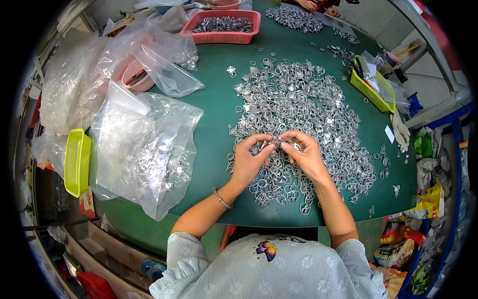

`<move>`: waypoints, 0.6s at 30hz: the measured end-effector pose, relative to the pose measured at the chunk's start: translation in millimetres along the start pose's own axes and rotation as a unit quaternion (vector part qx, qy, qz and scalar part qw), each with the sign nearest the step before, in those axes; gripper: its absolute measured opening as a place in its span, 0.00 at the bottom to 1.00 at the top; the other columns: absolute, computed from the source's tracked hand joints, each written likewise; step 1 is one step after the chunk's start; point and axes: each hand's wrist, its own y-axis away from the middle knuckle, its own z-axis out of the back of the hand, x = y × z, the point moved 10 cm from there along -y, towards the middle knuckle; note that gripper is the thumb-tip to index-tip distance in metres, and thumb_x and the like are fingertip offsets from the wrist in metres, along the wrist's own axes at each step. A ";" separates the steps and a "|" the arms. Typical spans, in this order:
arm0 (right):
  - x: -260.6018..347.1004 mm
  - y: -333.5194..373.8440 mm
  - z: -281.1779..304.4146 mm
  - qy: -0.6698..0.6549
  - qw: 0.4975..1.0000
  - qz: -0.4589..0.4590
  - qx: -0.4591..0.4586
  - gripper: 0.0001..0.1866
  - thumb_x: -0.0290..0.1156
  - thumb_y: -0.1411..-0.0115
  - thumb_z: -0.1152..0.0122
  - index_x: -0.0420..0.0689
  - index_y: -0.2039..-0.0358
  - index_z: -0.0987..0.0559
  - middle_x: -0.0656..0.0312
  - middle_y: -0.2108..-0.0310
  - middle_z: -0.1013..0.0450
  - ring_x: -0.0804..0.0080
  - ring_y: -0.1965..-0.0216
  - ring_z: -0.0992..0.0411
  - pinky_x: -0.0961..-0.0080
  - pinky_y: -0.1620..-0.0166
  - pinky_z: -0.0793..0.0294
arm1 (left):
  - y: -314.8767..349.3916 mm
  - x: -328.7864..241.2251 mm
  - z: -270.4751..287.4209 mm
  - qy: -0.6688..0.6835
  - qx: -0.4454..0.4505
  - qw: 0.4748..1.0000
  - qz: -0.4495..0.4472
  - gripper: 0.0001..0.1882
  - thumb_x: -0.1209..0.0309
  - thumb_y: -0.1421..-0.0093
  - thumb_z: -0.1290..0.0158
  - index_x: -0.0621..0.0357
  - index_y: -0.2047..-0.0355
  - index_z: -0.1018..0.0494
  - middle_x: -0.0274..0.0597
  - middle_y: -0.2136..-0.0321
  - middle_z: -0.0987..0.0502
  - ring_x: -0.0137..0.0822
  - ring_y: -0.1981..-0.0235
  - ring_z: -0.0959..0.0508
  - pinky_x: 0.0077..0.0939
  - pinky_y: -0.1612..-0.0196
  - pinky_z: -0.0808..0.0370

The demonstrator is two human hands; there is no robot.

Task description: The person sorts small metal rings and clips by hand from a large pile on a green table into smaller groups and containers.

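A wide heap of small silver metal ring pieces (308,107) covers the middle of the green table (219,94). Above the near part of this heap, my left hand (250,155) and my right hand (306,155) meet with thumbs and forefingers pinched. Between their fingertips is one small silver metal ring piece (277,141), partly hidden by the fingers. More silver pieces show just around and below my curled fingers. It is too small to tell its exact shape.
Left of the heap, clear plastic bags (144,149) hold some silver pieces. Behind stands a pink tub (224,38) full of metal parts. Yellow-green baskets stand left (77,164) and right (371,89). Another person's hand (307,5) is at the far edge, near a second heap (294,19).
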 end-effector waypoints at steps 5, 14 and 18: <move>-0.1 0.3 -6.7 -0.058 0.997 -0.024 0.037 0.04 0.25 0.41 0.44 0.39 0.66 0.25 0.62 0.61 0.28 0.88 0.80 0.37 0.90 0.78 0.36 | -2.1 5.2 -3.1 -0.022 0.047 0.999 0.013 0.06 0.78 0.43 0.46 0.64 0.64 0.28 0.38 0.71 0.24 0.20 0.78 0.28 0.11 0.80 0.32; 3.2 -2.0 0.0 -0.058 0.993 0.078 -0.066 0.04 0.27 0.40 0.44 0.39 0.68 0.27 0.60 0.61 0.27 0.88 0.80 0.36 0.90 0.77 0.35 | 3.8 26.3 -14.7 0.134 0.057 0.983 0.107 0.07 0.68 0.39 0.49 0.59 0.65 0.28 0.36 0.70 0.25 0.24 0.70 0.27 0.14 0.75 0.32; 6.7 -5.4 43.9 0.173 0.971 0.057 -0.158 0.05 0.23 0.44 0.42 0.38 0.66 0.26 0.58 0.63 0.26 0.76 0.71 0.27 0.79 0.69 0.29 | -0.7 38.5 11.4 0.164 -0.019 0.972 0.167 0.09 0.65 0.39 0.48 0.59 0.68 0.28 0.37 0.70 0.25 0.26 0.71 0.25 0.14 0.76 0.31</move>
